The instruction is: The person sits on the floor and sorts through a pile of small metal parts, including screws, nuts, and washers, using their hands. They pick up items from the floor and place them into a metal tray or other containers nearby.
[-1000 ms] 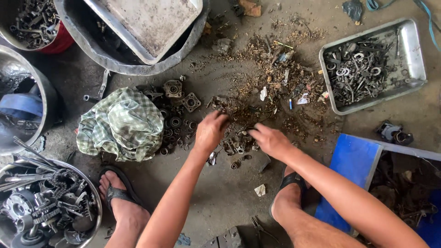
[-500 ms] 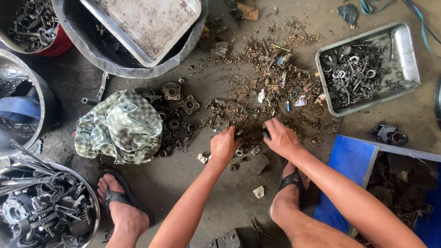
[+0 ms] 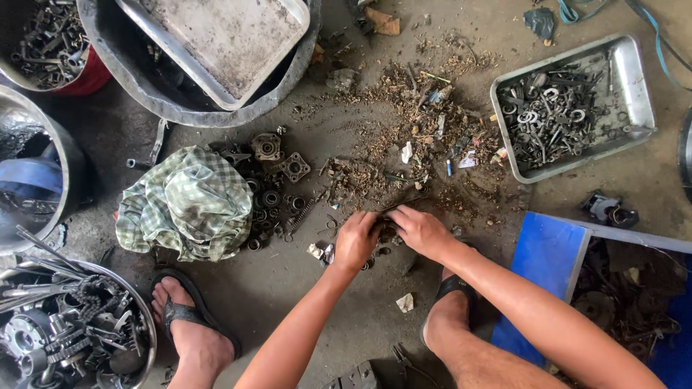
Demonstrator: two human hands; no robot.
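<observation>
Here we see a small clump of dark, greasy metal bits (image 3: 387, 234) lying on the grey concrete floor (image 3: 288, 288), at the near edge of a wide scatter of rusty brown scrap and debris (image 3: 425, 144). Our left hand (image 3: 356, 241) sits on the clump with its fingers curled down over the pieces; our right hand (image 3: 422, 232) presses in just beside it, fingers bent onto the same bits, so the two hands nearly touch. We cannot tell whether either hand actually pinches a piece.

To the left lies a crumpled green checked cloth (image 3: 186, 203), touching a cluster of black bearings and flanged parts (image 3: 274, 184). Farther right stands a rectangular steel tray of washers and rings (image 3: 634, 79). A blue board (image 3: 540, 259) lies near the right forearm. Both feet wear black sandals (image 3: 184, 313).
</observation>
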